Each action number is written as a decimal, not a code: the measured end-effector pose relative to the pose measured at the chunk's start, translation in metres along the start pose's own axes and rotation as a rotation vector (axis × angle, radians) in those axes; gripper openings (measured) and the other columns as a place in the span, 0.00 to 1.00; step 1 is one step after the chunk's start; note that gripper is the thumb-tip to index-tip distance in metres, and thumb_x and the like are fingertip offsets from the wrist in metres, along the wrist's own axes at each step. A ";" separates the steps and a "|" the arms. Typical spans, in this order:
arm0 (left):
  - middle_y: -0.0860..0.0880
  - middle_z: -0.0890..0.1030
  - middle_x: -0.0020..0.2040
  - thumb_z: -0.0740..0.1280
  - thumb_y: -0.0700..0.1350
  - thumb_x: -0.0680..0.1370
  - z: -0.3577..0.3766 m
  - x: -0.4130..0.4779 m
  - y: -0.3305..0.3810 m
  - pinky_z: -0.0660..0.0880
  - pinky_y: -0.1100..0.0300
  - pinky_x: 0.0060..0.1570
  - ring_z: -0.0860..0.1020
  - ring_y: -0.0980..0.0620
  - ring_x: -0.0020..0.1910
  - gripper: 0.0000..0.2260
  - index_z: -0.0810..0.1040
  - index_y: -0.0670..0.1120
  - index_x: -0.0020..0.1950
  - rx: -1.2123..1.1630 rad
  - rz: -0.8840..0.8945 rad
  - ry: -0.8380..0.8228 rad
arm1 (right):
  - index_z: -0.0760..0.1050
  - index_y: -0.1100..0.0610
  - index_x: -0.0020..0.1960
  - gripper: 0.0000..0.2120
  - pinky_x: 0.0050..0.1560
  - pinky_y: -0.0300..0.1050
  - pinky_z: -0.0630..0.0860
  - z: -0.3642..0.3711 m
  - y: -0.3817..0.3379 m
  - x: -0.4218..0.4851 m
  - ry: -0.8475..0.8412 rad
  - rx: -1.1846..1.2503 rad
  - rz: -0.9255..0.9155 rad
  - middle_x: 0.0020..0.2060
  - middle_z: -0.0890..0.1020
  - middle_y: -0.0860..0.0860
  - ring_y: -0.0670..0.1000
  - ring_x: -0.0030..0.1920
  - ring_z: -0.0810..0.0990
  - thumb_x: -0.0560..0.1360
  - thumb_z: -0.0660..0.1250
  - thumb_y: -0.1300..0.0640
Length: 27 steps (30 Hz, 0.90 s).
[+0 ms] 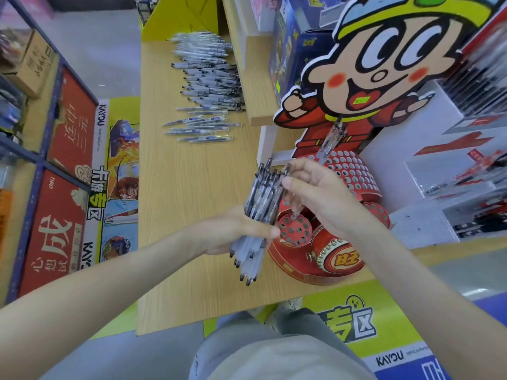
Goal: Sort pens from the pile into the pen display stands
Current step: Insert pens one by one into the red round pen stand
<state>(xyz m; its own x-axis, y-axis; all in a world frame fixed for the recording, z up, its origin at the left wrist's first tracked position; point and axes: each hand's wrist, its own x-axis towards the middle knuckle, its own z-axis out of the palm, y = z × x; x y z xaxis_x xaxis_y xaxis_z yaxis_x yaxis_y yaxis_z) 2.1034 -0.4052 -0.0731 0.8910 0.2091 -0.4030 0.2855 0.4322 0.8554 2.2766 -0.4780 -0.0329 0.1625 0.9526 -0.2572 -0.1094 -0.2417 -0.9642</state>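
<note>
Red cardboard is forming the pen display stand [296,267] that is sitting at the near right edge of the wooden counter [186,187], with a big cartoon figure [384,64] rising at its back. You are gripping a thick bundle of pens [260,198] in your left hand [236,230]. Your fingers and thumb are wrapping round its middle, the clip ends are pointing up and the tips are hanging out below your palm.

Your right hand [321,196] is pinching a single clear pen [293,204] between thumb and fingers, just beside the top of the bundle. Its tip is pointing down at the round holed drum [295,231] on the left of the stand and is reaching the holed face. Whether it is already sitting inside a hole is not showing.

Behind that hand another pen [332,138] is standing tilted over the upper holed panel [354,174], with its lower end hiding behind your fingers. The pile of pens [208,86] is lying farther along the counter, well apart from both hands, against the edge of a raised wooden shelf [247,78].
</note>
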 end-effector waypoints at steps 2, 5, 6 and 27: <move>0.49 0.77 0.35 0.75 0.44 0.68 -0.004 0.001 0.001 0.75 0.59 0.42 0.76 0.51 0.37 0.10 0.74 0.44 0.41 0.026 -0.013 0.005 | 0.72 0.59 0.52 0.05 0.33 0.42 0.76 -0.005 -0.005 -0.001 0.065 0.052 -0.021 0.39 0.78 0.55 0.50 0.36 0.78 0.76 0.65 0.64; 0.48 0.76 0.36 0.75 0.47 0.67 -0.012 0.002 0.000 0.73 0.58 0.44 0.75 0.51 0.38 0.13 0.73 0.42 0.40 0.059 -0.026 0.005 | 0.70 0.59 0.51 0.04 0.38 0.43 0.79 -0.019 -0.012 -0.005 0.250 0.082 -0.105 0.37 0.79 0.51 0.50 0.37 0.79 0.78 0.61 0.66; 0.47 0.75 0.37 0.74 0.46 0.67 -0.014 0.003 -0.001 0.73 0.57 0.44 0.75 0.51 0.38 0.12 0.73 0.42 0.40 0.057 -0.029 0.000 | 0.70 0.58 0.52 0.05 0.41 0.42 0.80 -0.023 -0.014 -0.008 0.304 0.039 -0.134 0.37 0.80 0.50 0.49 0.38 0.80 0.79 0.60 0.66; 0.42 0.69 0.39 0.67 0.34 0.65 -0.018 0.022 -0.002 0.67 0.57 0.37 0.69 0.48 0.36 0.09 0.69 0.42 0.39 0.060 -0.066 0.198 | 0.76 0.47 0.52 0.09 0.53 0.26 0.68 -0.021 0.010 -0.031 0.171 -0.759 -0.166 0.49 0.81 0.42 0.36 0.54 0.75 0.77 0.65 0.60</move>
<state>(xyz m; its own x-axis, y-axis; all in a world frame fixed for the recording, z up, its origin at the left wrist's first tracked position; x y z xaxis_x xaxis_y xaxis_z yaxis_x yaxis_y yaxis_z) 2.1159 -0.3856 -0.0900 0.7845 0.3533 -0.5097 0.3666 0.3987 0.8406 2.2908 -0.5134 -0.0365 0.2736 0.9603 -0.0536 0.6171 -0.2180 -0.7561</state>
